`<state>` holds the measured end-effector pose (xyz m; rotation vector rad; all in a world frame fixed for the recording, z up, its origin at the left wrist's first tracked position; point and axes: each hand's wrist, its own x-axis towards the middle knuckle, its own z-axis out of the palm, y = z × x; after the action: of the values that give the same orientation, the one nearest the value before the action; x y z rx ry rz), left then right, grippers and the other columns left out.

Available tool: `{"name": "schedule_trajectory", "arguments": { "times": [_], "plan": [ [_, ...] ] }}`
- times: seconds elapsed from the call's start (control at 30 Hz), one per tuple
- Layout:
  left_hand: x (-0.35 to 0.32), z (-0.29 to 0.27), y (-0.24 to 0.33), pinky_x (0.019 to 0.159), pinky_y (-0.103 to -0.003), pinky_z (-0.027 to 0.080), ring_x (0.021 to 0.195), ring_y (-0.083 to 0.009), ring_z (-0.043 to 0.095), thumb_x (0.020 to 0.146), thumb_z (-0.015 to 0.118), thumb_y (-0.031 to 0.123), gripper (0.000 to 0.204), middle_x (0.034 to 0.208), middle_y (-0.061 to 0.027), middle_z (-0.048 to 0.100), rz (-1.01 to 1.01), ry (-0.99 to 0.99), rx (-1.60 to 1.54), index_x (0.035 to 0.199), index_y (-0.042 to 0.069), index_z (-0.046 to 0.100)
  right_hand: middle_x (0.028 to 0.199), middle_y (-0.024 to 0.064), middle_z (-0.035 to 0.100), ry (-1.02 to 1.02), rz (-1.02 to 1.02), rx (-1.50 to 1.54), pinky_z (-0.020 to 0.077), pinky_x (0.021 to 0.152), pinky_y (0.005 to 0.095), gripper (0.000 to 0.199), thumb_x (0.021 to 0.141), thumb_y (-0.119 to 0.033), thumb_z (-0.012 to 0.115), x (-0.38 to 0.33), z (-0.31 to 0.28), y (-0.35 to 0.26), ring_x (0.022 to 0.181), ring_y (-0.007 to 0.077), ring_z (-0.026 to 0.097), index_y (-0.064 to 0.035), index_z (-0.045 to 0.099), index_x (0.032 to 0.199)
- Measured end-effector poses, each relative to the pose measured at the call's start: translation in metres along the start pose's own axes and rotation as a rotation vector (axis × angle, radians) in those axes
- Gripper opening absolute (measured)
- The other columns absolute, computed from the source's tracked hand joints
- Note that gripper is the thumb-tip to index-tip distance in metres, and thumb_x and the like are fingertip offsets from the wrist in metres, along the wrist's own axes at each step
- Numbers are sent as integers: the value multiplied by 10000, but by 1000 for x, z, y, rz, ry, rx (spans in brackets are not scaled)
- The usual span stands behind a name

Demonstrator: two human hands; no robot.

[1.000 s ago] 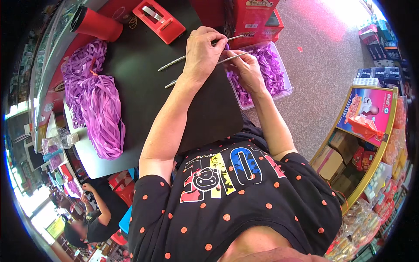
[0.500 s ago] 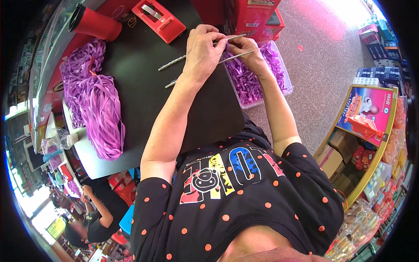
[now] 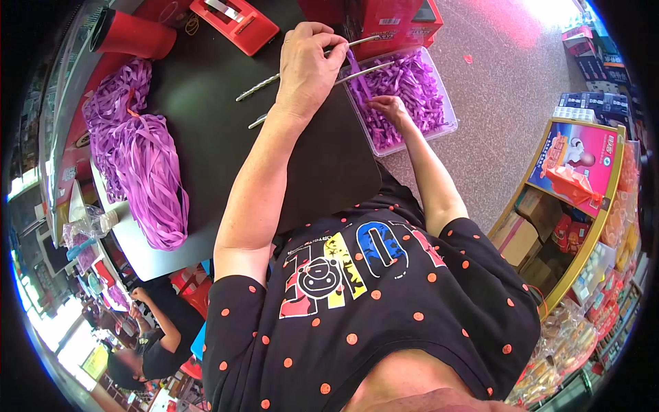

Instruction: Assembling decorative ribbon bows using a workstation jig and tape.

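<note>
My left hand [image 3: 309, 69] is closed over the upper of two thin metal rods, its thumb and fingertips pinching the top of a purple ribbon strip [image 3: 355, 74]. Lower down, the fingers of my right hand [image 3: 390, 110] pinch the same strip, which runs taut between both hands. The upper rod [image 3: 257, 88] has a twisted surface and sticks out past the left hand on both sides. Roughly parallel below it runs the second rod [image 3: 371, 71]. Under the right hand is a clear plastic box [image 3: 410, 145] full of short folded purple pieces [image 3: 419, 103].
Long bundles of purple ribbon [image 3: 152, 178] lie on the left of the black tabletop [image 3: 322, 172]. A red tape dispenser [image 3: 240, 27] and a red tumbler [image 3: 141, 38] are at the far side. Red boxes [image 3: 391, 27] stand beyond the plastic box. Another person [image 3: 161, 329] sits lower left.
My right hand has moved down and away from the left hand, drawing the purple strip out straight. The left hand and the rods have shifted slightly left and up in view.
</note>
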<state>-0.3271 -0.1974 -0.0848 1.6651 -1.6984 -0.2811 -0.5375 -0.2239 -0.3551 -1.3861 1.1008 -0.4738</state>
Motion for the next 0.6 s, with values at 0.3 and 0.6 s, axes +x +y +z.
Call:
{"name": "schedule_trajectory", "arguments": {
  "times": [0.3, 0.6],
  "plan": [
    [-1, 0, -1, 879, -337, 434, 1023, -245, 541, 820, 671, 229, 186, 1066, -58, 600, 13, 6, 15, 906, 70, 713, 811, -3, 657, 80, 159, 289, 426, 638, 206, 271, 834, -239, 688, -16, 22, 7, 699, 62, 551, -13, 692, 984],
    [-2, -1, -1, 890, -338, 429, 1034, -245, 532, 823, 667, 240, 197, 1079, -54, 597, -3, -5, 22, 911, 70, 712, 895, 68, 705, 122, 216, -193, 487, 732, 244, 268, 821, -183, 688, 2, 28, 19, 800, 111, 637, 2, 676, 1014]
  ]
}}
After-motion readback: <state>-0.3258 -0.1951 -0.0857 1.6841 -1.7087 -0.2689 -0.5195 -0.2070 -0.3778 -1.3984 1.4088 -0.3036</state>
